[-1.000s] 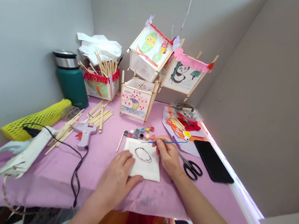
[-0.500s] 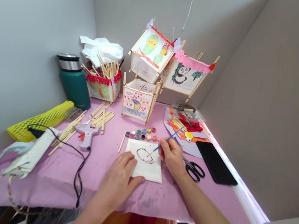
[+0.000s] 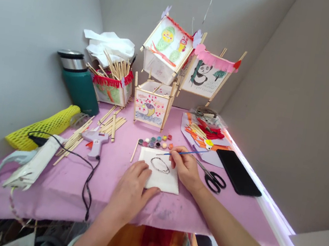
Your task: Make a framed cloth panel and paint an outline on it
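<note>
A white square panel (image 3: 170, 184) lies on the pink-purple table cover, with a dark oval outline (image 3: 160, 165) drawn on it. My left hand (image 3: 134, 182) rests flat along the panel's left and lower edge, fingers stretched out. Pinched in my right hand (image 3: 184, 168) is a thin blue paintbrush (image 3: 189, 152), held low and nearly level. Its tip is over the panel's upper part, above the oval; whether it touches I cannot tell. Just behind the panel sit several small paint pots (image 3: 158, 139) in rows. A wooden stick (image 3: 134, 151) lies at the panel's left.
Black-handled scissors (image 3: 214, 180) and a black phone (image 3: 238, 172) lie to the right. On the left are a glue gun (image 3: 96, 142), a power strip (image 3: 34, 165), loose sticks (image 3: 113, 127) and a green bottle (image 3: 79, 86). Decorated paper lanterns (image 3: 151, 106) stand at the back.
The brush has swung from steeply tilted to nearly level, and its tip has moved from inside the oval to above it. My left hand stays on the panel. The camera view has shifted slightly.
</note>
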Demonstrator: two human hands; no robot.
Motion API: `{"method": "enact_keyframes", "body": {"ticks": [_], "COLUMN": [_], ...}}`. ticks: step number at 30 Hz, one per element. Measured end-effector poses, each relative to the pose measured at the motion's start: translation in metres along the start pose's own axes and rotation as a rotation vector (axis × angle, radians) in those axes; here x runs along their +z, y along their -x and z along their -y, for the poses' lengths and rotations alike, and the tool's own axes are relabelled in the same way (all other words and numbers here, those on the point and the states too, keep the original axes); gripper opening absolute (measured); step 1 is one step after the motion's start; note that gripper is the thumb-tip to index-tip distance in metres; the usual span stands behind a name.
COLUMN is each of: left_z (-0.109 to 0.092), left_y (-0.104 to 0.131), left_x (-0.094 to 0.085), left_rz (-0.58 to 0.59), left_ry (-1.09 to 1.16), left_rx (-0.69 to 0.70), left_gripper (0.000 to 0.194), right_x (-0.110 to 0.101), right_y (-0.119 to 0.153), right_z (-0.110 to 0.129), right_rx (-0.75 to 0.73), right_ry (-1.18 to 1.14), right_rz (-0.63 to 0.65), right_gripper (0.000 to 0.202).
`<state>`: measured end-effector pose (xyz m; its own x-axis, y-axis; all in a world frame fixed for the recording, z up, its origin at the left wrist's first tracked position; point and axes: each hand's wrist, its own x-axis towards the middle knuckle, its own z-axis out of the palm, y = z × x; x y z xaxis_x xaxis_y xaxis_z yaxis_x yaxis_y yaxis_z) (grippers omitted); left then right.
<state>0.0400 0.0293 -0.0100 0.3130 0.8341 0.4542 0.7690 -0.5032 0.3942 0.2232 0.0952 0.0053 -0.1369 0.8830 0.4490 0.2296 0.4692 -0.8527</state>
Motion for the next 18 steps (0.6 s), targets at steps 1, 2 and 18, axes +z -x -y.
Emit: {"method": "enact_keyframes", "body": {"ticks": [1,2,18], "left_z": [0.0001,0.0003,0.0009], "left_y": [0.0003,0.0005,0.0012], "left_x": [0.0003,0.0006,0.0008], "left_rz": [0.002,0.003,0.036], "left_ry": [-0.003,-0.006,-0.087], "left_rx": [0.002,0.004,0.018], "left_gripper": [0.034,0.034,0.041], "right_x": [0.0001,0.0004,0.0041], "right_y": [0.0012,0.0024,0.0041], "right_z": [0.0002,0.0003,-0.002], "right_rx": [-0.006,-0.009,-0.165], "right_ry": [0.011,0.019,0.165], "right_rz": [-0.001,-0.007,0.041], "right_gripper": [0.021,0.021,0.02]}}
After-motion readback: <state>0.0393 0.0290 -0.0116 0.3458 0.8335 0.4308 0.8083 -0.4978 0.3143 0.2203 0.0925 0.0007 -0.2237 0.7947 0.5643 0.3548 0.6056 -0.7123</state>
